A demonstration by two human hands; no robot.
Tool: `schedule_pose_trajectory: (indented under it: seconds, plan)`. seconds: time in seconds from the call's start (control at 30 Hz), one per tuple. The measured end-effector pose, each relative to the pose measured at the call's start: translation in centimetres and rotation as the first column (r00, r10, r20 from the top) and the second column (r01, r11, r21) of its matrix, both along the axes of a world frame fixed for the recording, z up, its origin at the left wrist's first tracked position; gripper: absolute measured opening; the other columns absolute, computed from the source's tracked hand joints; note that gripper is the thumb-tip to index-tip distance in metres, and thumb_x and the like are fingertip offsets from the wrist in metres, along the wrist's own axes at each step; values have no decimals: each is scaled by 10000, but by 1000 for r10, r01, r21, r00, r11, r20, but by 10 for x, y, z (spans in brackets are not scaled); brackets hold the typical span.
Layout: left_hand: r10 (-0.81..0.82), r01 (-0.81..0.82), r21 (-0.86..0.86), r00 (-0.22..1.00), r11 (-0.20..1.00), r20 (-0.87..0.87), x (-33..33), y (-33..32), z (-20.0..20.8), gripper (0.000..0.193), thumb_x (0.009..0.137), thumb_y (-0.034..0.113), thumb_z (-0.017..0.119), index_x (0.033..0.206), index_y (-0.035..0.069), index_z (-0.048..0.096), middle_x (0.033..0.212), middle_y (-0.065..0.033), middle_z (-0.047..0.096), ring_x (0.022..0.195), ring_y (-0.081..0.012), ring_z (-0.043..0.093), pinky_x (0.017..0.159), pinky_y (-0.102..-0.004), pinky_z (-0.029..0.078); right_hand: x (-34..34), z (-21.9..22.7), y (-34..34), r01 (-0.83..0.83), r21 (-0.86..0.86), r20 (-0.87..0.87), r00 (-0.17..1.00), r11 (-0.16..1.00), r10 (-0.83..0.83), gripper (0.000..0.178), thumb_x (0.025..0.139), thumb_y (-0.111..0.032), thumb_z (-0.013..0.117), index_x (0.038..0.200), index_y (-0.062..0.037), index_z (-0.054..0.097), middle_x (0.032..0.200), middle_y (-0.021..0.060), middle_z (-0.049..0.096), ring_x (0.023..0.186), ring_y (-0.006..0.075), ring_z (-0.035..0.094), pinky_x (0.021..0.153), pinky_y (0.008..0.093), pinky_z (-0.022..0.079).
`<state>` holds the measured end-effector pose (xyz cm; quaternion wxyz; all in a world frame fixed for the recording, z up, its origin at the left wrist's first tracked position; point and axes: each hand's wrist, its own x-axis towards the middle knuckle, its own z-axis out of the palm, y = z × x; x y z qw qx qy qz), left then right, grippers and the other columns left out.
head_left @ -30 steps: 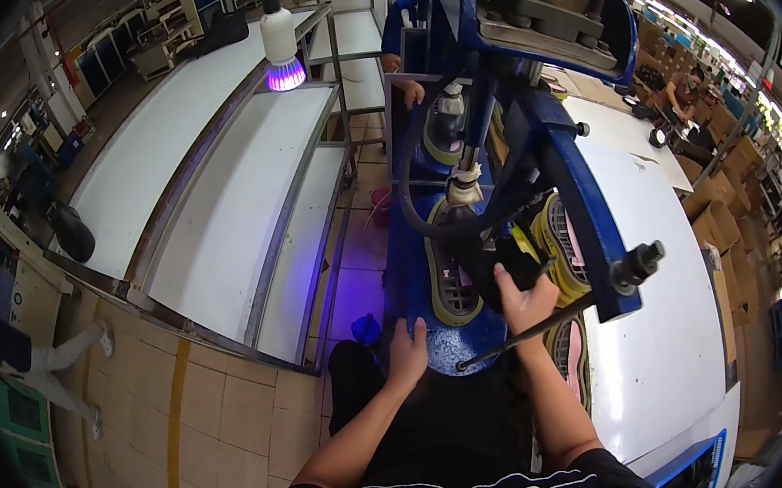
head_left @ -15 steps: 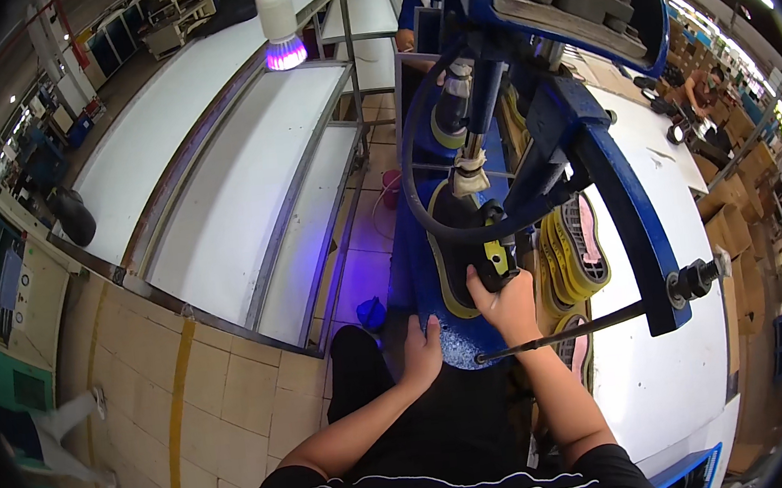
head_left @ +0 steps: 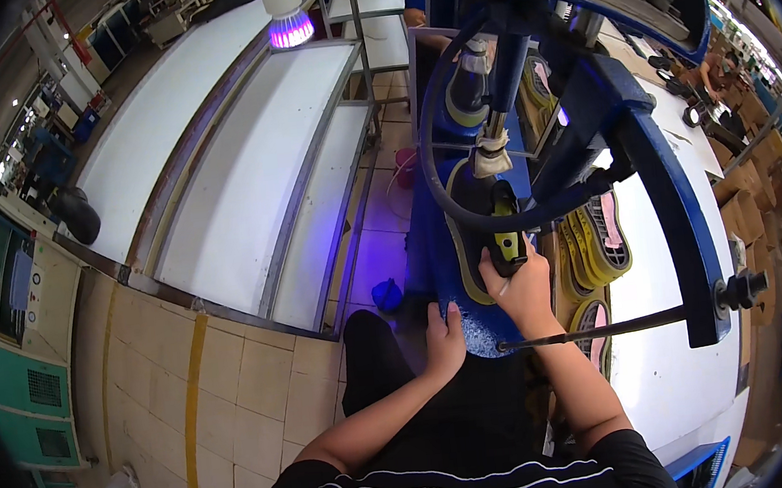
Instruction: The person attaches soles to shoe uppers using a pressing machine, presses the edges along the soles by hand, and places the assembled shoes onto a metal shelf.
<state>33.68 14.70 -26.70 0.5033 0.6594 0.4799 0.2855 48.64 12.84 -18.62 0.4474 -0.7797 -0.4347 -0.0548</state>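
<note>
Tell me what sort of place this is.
Likely a shoe factory floor: yellow-rimmed soles are stacked near a heavy blue machine, with long white shelves to the left.

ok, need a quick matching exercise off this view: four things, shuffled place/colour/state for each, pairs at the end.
Things
1. left hand
2. right hand
3. hanging lamp
4. stacked soles

Place, colour or state
A. yellow along the sides
B. gripping a black-and-yellow piece
C. by the near end of the blue machine bed
D. lit pinkish purple

Pairs: 1-C, 2-B, 3-D, 4-A
</note>
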Motion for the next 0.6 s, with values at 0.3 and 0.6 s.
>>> schedule_pose_trajectory:
  seconds: [0.3, 0.6]
  plan:
    - [-33, 38, -21, 976, 999, 214, 4, 7, -34, 386, 1106, 365, 475, 1143, -19, 491, 880, -188, 601, 813, -324, 625, 781, -444, 470, 12, -4, -11, -88, -105, -141, 987, 990, 73, 824, 802, -351, 856, 1404, 92, 510, 1118, 378, 656, 1032, 519, 661, 915, 462, 548]
    - [-173, 75, 435, 966, 897, 191, 41, 136, 13, 482, 1033, 285, 642, 1388, 4, 478, 1152, -164, 588, 1063, -283, 596, 946, -403, 488, -8, 5, -142, 404, 563, -434, 887, 721, -159, 367, 1075, -293, 550, 1198, 42, 636, 994, 124, 739, 848, 153, 636, 793, 313, 490]
